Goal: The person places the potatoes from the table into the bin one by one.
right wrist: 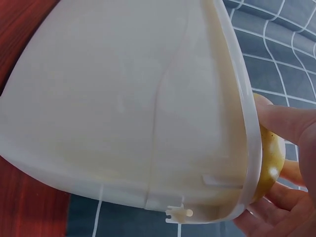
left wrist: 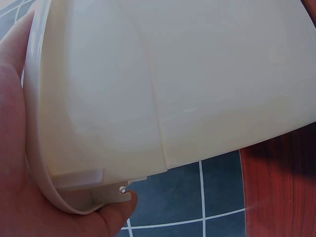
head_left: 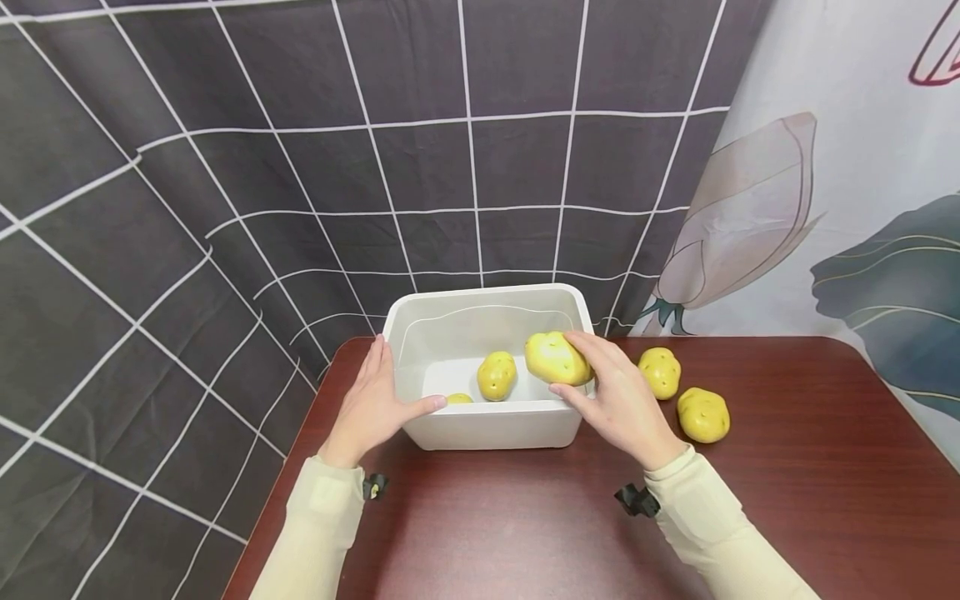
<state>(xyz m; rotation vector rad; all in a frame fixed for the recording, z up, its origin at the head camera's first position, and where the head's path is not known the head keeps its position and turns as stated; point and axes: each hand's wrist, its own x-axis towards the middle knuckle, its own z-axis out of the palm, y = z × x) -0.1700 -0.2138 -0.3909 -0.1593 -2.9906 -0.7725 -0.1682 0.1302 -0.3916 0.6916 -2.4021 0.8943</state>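
In the head view a white plastic bin (head_left: 491,429) stands on the table. My left hand (head_left: 367,412) grips its left end, thumb over the front rim; up close, the left wrist view shows fingers hooked round the bin's rim (left wrist: 33,108). At the bin's right end my right hand (head_left: 618,400) holds a yellow potato (head_left: 555,358) between thumb and fingers, at rim height. The right wrist view shows that potato (right wrist: 271,158) partly hidden behind the rim. Inside lie a whole potato (head_left: 497,375) and another potato (head_left: 459,398), mostly hidden by the front wall.
Two more potatoes (head_left: 703,415) lie on the reddish-brown table (head_left: 487,525), right of the bin. A dark gridded cloth (head_left: 517,167) hangs close behind and along the left. A pale flower-patterned cloth (head_left: 847,275) hangs at the right.
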